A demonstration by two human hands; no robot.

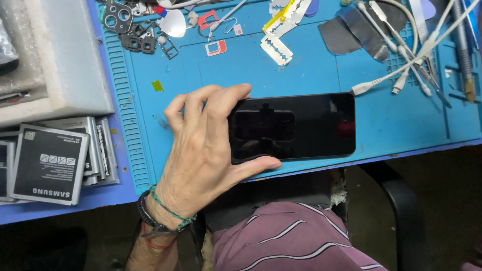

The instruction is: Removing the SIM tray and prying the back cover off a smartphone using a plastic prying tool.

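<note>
A black smartphone (296, 126) lies flat and lengthwise on a blue repair mat (311, 75), near the mat's front edge, its dark glass facing up. The left hand (201, 155) grips the phone's left end: the thumb presses against the near long edge while the forefinger curls over the far edge, so the phone is pinched between them, and the remaining fingers bend beside the phone's short end, above the mat. Dark and green cord bracelets (160, 216) circle the wrist. The right hand is out of view. Behind the phone, further up the mat, sit two razor blades (278, 35), a red and white card tray (216, 47) and several small black camera frames (128, 27). To the right, white cables (401, 70) cross the mat among thin metal tools (464, 50) and a grey film sheet (351, 32). Left of the mat, on the blue worktop (95, 198), a stack of flat grey phone batteries (50, 163) rests just beside a white foam block (65, 60). Below the worktop's edge shows a maroon striped garment (286, 241) and the black arm of a chair (396, 200).
</note>
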